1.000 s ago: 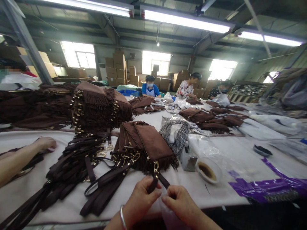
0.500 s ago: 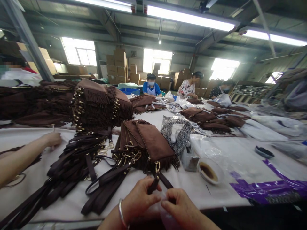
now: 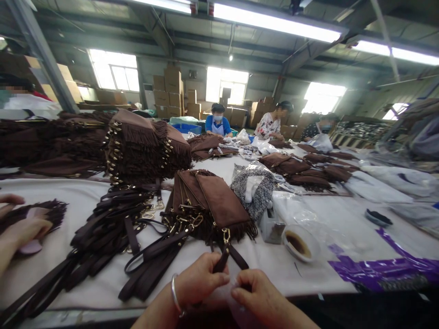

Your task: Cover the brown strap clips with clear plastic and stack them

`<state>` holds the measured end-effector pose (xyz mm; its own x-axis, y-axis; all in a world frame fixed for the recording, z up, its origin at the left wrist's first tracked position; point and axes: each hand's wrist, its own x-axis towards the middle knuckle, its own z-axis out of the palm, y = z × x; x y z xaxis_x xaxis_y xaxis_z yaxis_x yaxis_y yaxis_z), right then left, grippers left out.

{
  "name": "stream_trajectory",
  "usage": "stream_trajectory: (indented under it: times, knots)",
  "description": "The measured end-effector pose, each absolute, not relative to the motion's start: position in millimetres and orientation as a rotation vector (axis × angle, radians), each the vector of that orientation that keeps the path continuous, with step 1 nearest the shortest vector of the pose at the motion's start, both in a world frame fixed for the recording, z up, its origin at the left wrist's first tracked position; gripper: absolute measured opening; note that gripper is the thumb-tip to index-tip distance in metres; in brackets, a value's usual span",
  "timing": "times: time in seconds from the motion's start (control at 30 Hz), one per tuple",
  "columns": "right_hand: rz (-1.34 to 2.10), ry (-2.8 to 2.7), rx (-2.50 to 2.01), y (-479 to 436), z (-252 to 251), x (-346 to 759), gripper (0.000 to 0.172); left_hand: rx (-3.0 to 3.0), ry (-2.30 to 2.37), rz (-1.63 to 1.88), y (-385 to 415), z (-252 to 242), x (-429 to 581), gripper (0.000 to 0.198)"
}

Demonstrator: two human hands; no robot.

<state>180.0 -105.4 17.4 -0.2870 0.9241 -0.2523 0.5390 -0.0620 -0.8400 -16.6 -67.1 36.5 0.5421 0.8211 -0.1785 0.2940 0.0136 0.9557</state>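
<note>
A brown fringed pouch [image 3: 222, 201] lies on top of several others in front of me, its gold clasp [image 3: 226, 236] joined to a dark brown wrist strap [image 3: 238, 257]. My left hand [image 3: 200, 279], with a silver bangle, is closed on the strap just below the clasp. Close beside it, my right hand [image 3: 255, 290] pinches a piece of translucent plastic [image 3: 230, 292] that hangs between both hands. The strap's other side runs down behind my right fingers, where its end is hidden. More dark straps [image 3: 161, 260] with gold clasps lie to the left.
A co-worker's hands [image 3: 25, 233] hold a pinkish object over a fringed piece at far left. Stacked fringed pouches [image 3: 144, 146] stand behind the straps. Right of my pouch are a speckled bag [image 3: 254, 187], a metal dispenser [image 3: 272, 226], a bowl of brown liquid [image 3: 298, 244] and purple plastic [image 3: 384, 269].
The co-worker's hand at left has moved back toward the left edge, and a second hand and a pinkish object now show there. My own hands have barely shifted.
</note>
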Motion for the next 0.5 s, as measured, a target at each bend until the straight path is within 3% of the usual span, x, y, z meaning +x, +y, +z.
stream_trajectory:
  times: [0.3,0.5]
  knots:
    - [1.338,-1.793,-1.507,-105.9,23.8,181.9,0.013,1.262,0.925,0.56,-68.8,44.2,-17.4,0.026]
    - [1.377,-1.68,-1.54,-106.4,21.6,185.5,0.014,1.314,0.905,0.52,-71.3,42.3,-29.3,0.027]
